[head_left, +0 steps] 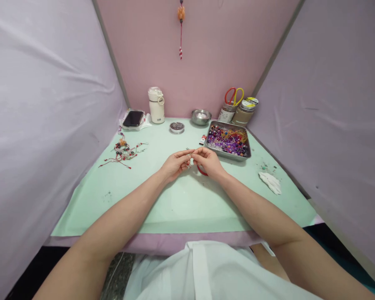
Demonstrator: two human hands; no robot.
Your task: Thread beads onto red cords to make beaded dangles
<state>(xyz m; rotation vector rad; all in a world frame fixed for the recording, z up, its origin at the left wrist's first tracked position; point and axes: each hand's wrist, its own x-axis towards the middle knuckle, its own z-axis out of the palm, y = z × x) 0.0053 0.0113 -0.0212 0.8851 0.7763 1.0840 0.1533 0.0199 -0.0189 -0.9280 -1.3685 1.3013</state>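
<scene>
My left hand (176, 163) and my right hand (208, 161) meet over the middle of the pale green table mat (187, 204), fingertips pinched together around a small beaded piece (190, 157) too tiny to make out. A thin pin or needle tip pokes out above my left fingers. A bit of red cord (201, 171) shows under my right hand. Just right of my hands stands a metal tray (213, 149) full of purple and mixed beads with gold threads.
Finished beaded strings (123, 153) lie at the left. Along the back are a phone (133, 118), a white bottle (156, 105), a small tin (176, 127), a steel bowl (201, 117), two jars with scissors (234, 96). A white tissue (270, 182) lies right.
</scene>
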